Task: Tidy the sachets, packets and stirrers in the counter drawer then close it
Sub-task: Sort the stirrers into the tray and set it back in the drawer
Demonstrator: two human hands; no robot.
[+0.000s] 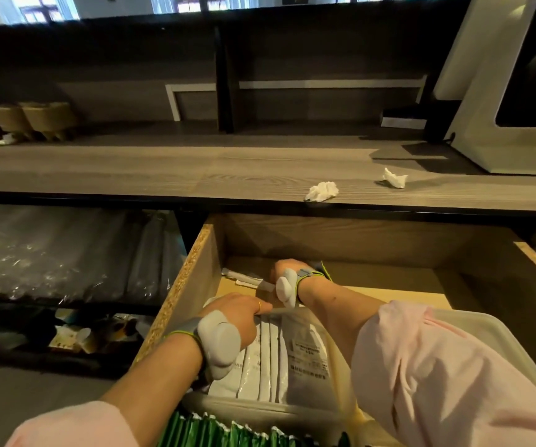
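Grey wood-grain table point(163, 169) up top, and under it our drawer point(195, 269) is pulled open. Clear tub point(473, 321) sits at the front, white sachets point(269, 359) standing in a row inside, green packets point(215, 430) lined up nearest us. Our left hand point(240, 317) lies on the tub's far rim, fingers stretched flat. Our right hand point(287, 272) is further back beside white stirrers point(244, 279); fingers are hidden, so we can't tell its grip. Crumpled tissue point(322, 191) sits on the table edge.
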